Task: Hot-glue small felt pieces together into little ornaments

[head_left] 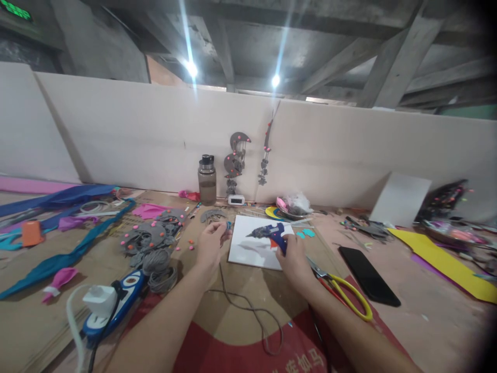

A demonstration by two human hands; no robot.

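Note:
My right hand (294, 259) is wrapped round the grip of a dark blue hot glue gun (267, 233) with an orange trigger. The gun's nozzle points left, over a white board (243, 254) lying on the cardboard. Left of that board, my left hand (213, 241) is closed in a pinch. A small bluish bit (229, 225) shows at its fingertips, too small to name. Grey cord (252, 309) trails below this hand and loops across the cardboard; whether the fingers hold it, I cannot tell. Teal cut pieces (308, 233) lie just beyond the glue gun.
Yellow-handled scissors (351, 292) and a black phone (368, 274) lie on the right. At left are a blue power strip (130, 290), grey yarn (162, 274) and grey felt pieces with pink dots (145, 235). A bottle (207, 181) stands by the white partition (147, 134).

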